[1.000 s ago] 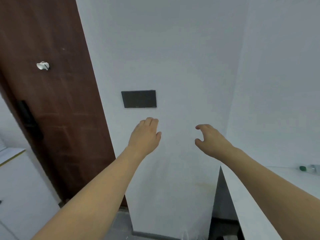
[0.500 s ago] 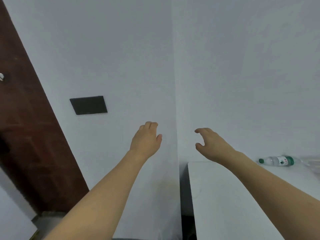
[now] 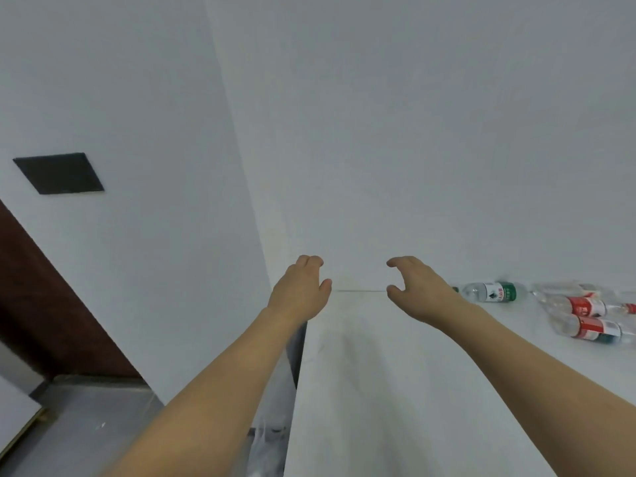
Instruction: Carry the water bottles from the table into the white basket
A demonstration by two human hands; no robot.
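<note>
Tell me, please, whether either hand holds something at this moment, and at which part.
Nothing is held. The left hand and the right hand hang in the air with loosely curled fingers, while the bottles lie untouched on the table.

Both hands are held out side by side, apart, the left hand (image 3: 299, 290) over the left edge of the surface (image 3: 395, 390) and the right hand (image 3: 418, 287) above the surface's far part. The surface runs from below the hands to the wall (image 3: 413, 132) behind them. To the right of the right hand, a water bottle (image 3: 492, 292) lies on its side on the surface, close against the wall. Farther right, nearer the viewer, more bottles (image 3: 585, 316) lie in a cluster, touching one another. Left of the left hand, beyond the corner of the wall, a wall panel (image 3: 58, 173) sits above a door (image 3: 44, 304), with the floor (image 3: 86, 425) below.
</note>
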